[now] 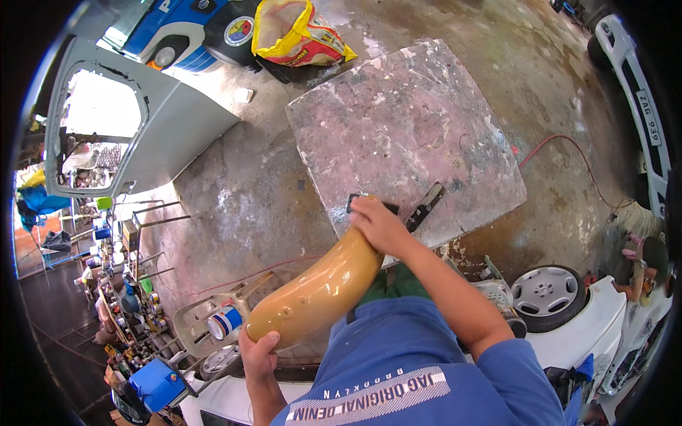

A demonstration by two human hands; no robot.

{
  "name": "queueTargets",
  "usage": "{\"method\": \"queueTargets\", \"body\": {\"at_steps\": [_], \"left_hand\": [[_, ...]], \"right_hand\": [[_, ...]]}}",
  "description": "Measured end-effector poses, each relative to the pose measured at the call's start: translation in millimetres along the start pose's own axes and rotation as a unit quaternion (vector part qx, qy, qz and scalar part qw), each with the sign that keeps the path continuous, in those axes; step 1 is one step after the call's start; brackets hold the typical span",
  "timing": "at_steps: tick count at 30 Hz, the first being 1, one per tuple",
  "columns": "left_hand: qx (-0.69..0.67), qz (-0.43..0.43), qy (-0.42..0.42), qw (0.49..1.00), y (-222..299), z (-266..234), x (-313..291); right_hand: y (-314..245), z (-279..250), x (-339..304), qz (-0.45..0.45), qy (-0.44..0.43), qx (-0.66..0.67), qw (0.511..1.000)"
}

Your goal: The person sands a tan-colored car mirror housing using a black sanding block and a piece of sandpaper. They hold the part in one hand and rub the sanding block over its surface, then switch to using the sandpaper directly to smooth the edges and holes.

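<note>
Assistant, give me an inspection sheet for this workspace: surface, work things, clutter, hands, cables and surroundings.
Surface: square pinkish tabletop, blotched and stained.
Work things: glossy tan curved panel, small round marks; dark narrow tool on the tabletop.
Clutter: yellow-and-red sack; blue-and-white can.
Hands: left hand holds the panel's lower end, fingers closed; right hand at its upper end, grip unclear.
Cables: thin red hose or cable on the floor, right of the tabletop.
Surroundings: grey vehicle door; spoked wheel.

Two hands (379, 224), one tan panel (316, 285), one slab (398, 121), one grey door (175, 117), one yellow-red bag (284, 32).
</note>
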State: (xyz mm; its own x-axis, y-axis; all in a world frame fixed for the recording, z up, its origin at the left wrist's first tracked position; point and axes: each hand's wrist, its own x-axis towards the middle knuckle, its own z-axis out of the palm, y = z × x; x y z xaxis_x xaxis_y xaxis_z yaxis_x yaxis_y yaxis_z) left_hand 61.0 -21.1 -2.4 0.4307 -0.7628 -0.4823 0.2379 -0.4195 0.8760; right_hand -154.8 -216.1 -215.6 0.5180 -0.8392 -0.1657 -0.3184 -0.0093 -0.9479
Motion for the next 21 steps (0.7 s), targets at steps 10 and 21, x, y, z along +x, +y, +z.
{"method": "queueTargets", "body": {"at_steps": [10,21], "left_hand": [[-0.02,0.003,0.005,1.0,-1,1,3],[-0.022,0.0,0.022,1.0,-13,-26,13]], "right_hand": [[25,9,-7,0.099,0.076,0.081,0.989],[10,4,-15,0.152,0.066,0.122,0.979]]}}
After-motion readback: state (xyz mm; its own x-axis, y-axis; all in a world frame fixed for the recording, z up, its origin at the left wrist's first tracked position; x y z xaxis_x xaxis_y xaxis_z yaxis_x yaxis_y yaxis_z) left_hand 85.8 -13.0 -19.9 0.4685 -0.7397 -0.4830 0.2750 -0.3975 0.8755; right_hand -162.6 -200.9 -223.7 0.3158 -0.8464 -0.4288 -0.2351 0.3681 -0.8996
